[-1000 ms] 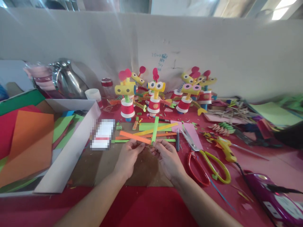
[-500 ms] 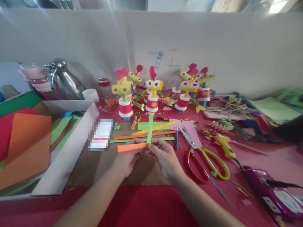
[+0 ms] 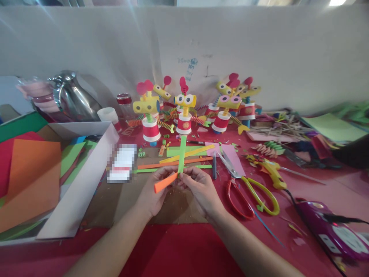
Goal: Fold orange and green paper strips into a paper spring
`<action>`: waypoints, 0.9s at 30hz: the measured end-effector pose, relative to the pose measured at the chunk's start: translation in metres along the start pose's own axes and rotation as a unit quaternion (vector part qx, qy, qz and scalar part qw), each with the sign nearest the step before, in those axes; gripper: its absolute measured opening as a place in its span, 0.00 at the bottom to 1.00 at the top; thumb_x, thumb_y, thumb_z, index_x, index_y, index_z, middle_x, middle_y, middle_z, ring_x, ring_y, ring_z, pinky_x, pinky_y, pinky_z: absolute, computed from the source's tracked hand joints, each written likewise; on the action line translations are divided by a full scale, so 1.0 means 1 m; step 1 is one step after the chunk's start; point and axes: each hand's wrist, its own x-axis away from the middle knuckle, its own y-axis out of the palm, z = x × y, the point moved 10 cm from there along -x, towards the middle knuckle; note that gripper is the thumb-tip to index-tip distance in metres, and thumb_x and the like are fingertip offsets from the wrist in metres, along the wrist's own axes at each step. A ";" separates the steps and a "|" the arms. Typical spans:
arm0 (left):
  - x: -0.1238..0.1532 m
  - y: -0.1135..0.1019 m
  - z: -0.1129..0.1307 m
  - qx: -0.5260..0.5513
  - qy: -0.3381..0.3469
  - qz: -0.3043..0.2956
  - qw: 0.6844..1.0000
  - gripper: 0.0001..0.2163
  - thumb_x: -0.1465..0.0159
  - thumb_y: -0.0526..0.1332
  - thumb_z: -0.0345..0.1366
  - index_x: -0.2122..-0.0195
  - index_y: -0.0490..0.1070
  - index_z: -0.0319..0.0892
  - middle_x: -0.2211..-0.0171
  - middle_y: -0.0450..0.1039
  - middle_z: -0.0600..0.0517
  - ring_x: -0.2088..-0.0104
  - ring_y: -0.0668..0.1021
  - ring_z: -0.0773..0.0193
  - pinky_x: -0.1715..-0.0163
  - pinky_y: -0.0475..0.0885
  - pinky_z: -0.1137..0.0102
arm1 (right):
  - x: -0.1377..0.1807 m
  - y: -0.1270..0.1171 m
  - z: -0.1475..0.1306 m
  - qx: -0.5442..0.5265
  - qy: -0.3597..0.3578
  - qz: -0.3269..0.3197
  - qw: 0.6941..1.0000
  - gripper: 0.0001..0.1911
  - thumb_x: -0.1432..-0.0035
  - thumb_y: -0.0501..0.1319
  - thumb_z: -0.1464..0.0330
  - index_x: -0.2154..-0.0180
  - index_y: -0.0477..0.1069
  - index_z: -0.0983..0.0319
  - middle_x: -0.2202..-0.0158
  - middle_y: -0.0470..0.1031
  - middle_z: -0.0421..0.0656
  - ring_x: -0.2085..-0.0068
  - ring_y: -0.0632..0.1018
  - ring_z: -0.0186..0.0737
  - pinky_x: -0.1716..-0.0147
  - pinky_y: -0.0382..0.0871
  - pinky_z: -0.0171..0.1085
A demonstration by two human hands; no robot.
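My left hand (image 3: 152, 192) and my right hand (image 3: 201, 190) meet at the middle of the table, fingers pinched where an orange paper strip (image 3: 165, 183) crosses a green paper strip (image 3: 181, 154). The orange strip sticks out to the left and tilts toward me. The green strip points away from me. Under my hands lies a brown cardboard sheet (image 3: 129, 204). More loose strips (image 3: 178, 161) in orange, yellow and green lie just beyond my fingers.
Scissors with red and yellow handles (image 3: 248, 188) and a yellow glue gun (image 3: 271, 173) lie to the right. Paper-cup figures (image 3: 184, 115) stand at the back. A white box of coloured paper (image 3: 72, 184) sits left, beside a steel jug (image 3: 72, 96). A purple power strip (image 3: 328, 231) lies front right.
The orange strip swung round from lying flat and pointing left to tilting down toward me. The green strip stayed upright. Both hands kept their pinch at the crossing.
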 end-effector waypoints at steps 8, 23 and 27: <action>0.001 0.007 0.031 -0.193 0.095 -0.043 0.976 0.02 0.43 0.65 0.33 0.67 0.76 0.46 0.64 0.72 0.54 0.62 0.73 0.65 0.59 0.65 0.68 | 0.001 -0.004 0.001 0.006 0.029 0.021 0.999 0.12 0.59 0.71 0.65 0.74 0.72 0.63 0.78 0.72 0.36 0.77 0.72 0.29 0.74 0.65 0.32; -0.002 -0.003 0.032 -0.199 0.078 -0.007 0.977 0.07 0.47 0.69 0.31 0.68 0.74 0.46 0.70 0.71 0.57 0.67 0.72 0.68 0.65 0.65 0.71 | 0.002 -0.001 -0.003 0.077 -0.022 -0.030 0.996 0.11 0.56 0.71 0.65 0.68 0.78 0.61 0.75 0.77 0.39 0.74 0.75 0.34 0.70 0.69 0.35; -0.002 -0.009 0.033 -0.182 0.083 0.020 0.980 0.08 0.48 0.69 0.31 0.68 0.74 0.45 0.70 0.72 0.56 0.67 0.72 0.68 0.65 0.66 0.71 | 0.004 0.003 -0.011 0.122 -0.051 -0.037 0.990 0.09 0.52 0.68 0.66 0.65 0.79 0.60 0.70 0.79 0.41 0.71 0.77 0.36 0.68 0.71 0.36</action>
